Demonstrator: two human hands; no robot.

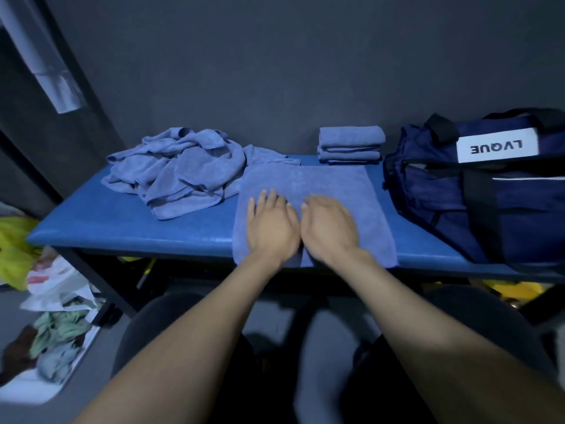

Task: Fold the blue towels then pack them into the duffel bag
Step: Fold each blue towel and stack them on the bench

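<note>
A blue towel (330, 182) lies spread flat on the blue padded bench (107, 221), its near edge hanging slightly over the front. My left hand (270, 228) and my right hand (328, 228) rest palm-down side by side on its near middle, fingers flat, gripping nothing. A heap of unfolded blue towels (180, 172) sits at the back left. A small stack of folded blue towels (350, 145) stands at the back against the wall. The navy duffel bag (477, 185), with a white label, stands on the bench's right end.
A dark wall runs right behind the bench. On the floor at left lie plastic bags (58, 283), yellow cloth (12, 240) and a tray of crumpled clothes (55, 344). My knees are below the bench's front edge.
</note>
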